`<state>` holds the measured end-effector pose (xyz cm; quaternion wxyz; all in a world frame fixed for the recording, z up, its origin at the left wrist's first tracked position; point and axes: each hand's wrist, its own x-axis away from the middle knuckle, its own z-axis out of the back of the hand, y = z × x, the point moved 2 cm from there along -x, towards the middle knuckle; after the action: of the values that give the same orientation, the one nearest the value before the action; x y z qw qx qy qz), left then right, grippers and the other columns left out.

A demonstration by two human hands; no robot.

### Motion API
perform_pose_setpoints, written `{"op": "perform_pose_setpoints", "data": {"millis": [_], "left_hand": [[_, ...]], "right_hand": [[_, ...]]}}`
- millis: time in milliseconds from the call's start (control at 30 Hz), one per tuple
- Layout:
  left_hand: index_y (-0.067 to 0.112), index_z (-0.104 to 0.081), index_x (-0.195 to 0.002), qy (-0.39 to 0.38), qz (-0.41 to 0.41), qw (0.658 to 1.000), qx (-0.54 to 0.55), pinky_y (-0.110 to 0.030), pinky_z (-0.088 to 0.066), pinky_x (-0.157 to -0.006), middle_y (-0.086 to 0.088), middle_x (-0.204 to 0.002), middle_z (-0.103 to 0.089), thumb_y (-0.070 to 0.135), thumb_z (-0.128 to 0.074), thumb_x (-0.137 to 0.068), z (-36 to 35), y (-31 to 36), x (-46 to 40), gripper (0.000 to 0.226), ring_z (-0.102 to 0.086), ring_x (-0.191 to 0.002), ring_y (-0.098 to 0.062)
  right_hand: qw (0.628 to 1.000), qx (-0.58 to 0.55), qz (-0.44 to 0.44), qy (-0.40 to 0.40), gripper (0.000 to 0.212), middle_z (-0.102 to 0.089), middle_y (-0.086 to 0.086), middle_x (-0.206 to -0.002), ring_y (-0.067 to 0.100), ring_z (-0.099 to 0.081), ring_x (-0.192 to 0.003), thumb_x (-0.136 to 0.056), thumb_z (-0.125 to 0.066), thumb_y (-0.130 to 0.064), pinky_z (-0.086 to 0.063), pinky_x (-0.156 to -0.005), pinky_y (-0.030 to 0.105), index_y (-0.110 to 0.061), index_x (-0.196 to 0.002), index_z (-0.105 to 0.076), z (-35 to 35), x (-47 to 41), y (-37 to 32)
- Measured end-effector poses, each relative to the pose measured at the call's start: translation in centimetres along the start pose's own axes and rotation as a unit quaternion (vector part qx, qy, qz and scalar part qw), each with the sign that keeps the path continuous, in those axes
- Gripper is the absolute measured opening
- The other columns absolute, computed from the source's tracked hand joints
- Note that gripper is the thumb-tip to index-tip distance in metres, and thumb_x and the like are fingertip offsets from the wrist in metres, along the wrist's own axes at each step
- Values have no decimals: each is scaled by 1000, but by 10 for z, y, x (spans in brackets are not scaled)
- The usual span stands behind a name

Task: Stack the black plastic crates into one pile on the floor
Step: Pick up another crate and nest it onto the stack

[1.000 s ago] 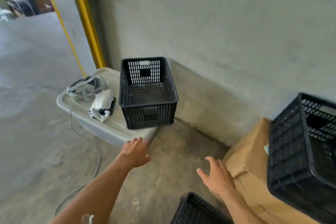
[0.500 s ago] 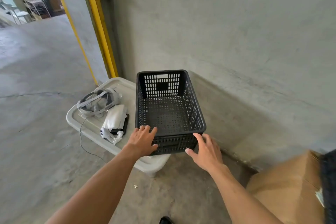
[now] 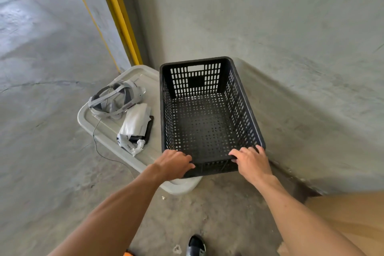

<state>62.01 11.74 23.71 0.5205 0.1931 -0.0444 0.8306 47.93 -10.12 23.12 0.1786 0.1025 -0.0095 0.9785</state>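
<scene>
An empty black plastic crate [image 3: 204, 122] with perforated walls rests on the lid of a grey storage bin [image 3: 108, 129], against the concrete wall. My left hand [image 3: 173, 164] curls over the near rim at its left corner. My right hand [image 3: 250, 161] grips the same near rim at its right corner. Both hands hold the crate, which still sits on the lid. No other crate is in view now.
A white headset [image 3: 116, 100] with a cable, and a white wrapped item on a black device [image 3: 137, 127], lie on the lid left of the crate. A cardboard box [image 3: 351, 220] stands at lower right. Yellow posts [image 3: 118, 14] rise behind. My shoe [image 3: 196, 245] is on the concrete floor.
I have stepped closer and both hands went from reaching in the air to closing on the crate's near rim. The crates at the right have left the view.
</scene>
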Motion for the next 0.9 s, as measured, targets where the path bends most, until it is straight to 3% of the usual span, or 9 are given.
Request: {"op": "perform_pose_setpoints", "data": {"millis": [100,200,300,367,433,533,600,700,900], "left_hand": [[15,-62,-108,4,-7,999,32,-41,-49,-78,-9,-106,-70,47,-31,-104,-6,57,-13,44,-66,-97,-34],[13,-61,-104,2,-22,996,89,-41,-48,-72,-11,-101,-70,49,-35,-103,-13,109,-27,45,-66,-94,-36],[19,-60,-112,-14,-56,991,118,-38,-49,-74,-6,-104,-69,60,-38,-98,-13,116,-34,48,-65,-97,-30],[27,-55,-131,-43,-101,991,76,-39,-46,-94,0,-120,-66,72,-37,-92,-11,90,-31,62,-61,-110,-24],[32,-48,-143,-76,-130,988,13,-44,-23,-117,6,-135,-59,80,-34,-86,-3,49,-27,76,-50,-129,-17],[38,-42,-148,-96,-134,983,-75,-49,-1,-122,14,-146,-48,80,-32,-85,8,-7,-22,76,-31,-142,-8],[40,-42,-147,-96,-136,979,-115,-46,-9,-121,16,-147,-47,68,-38,-94,11,-19,-23,60,-33,-141,-8],[41,-49,-140,-68,-149,974,-155,-43,-26,-112,16,-137,-56,61,-37,-98,9,-2,-20,49,-44,-131,-11],[35,-56,-136,-2,-103,995,15,-39,-33,-99,5,-119,-66,75,-31,-91,-8,59,-24,65,-53,-118,-18]], "right_hand": [[998,26,-53,3,27,-59,-6,-130,20,-42,-133,-96,-57,-33,-22,-112,42,-43,-120,-66,7,12,41],[985,12,-169,-15,34,-30,9,-157,31,-18,-147,-98,-56,-26,-22,-114,45,-46,-126,-61,5,30,76],[944,-119,-306,-3,45,-11,15,-162,39,-36,-137,-102,-50,-26,-39,-100,44,-40,-144,-43,-4,44,76],[901,-236,-363,32,55,-14,20,-160,43,-54,-120,-104,-43,-28,-45,-81,40,-35,-155,-24,-10,51,59],[847,-348,-396,71,64,-23,20,-158,44,-51,-124,-104,-38,-31,-45,-89,45,-25,-160,-9,-15,60,35],[800,-434,-411,55,77,-32,16,-157,40,-46,-132,-100,-30,-56,-41,-102,49,-26,-159,9,-20,68,-11],[794,-451,-407,35,82,-47,21,-145,40,-55,-121,-101,-32,-54,-46,-94,46,-21,-158,16,-22,61,-35],[765,-446,-464,25,85,-59,25,-127,41,-61,-108,-100,-43,-23,-48,-84,41,-9,-157,19,-23,39,-36],[880,-261,-397,11,91,-67,19,-96,30,-53,-67,-96,-49,-20,-45,-65,36,-28,-158,16,-16,21,38]]}}
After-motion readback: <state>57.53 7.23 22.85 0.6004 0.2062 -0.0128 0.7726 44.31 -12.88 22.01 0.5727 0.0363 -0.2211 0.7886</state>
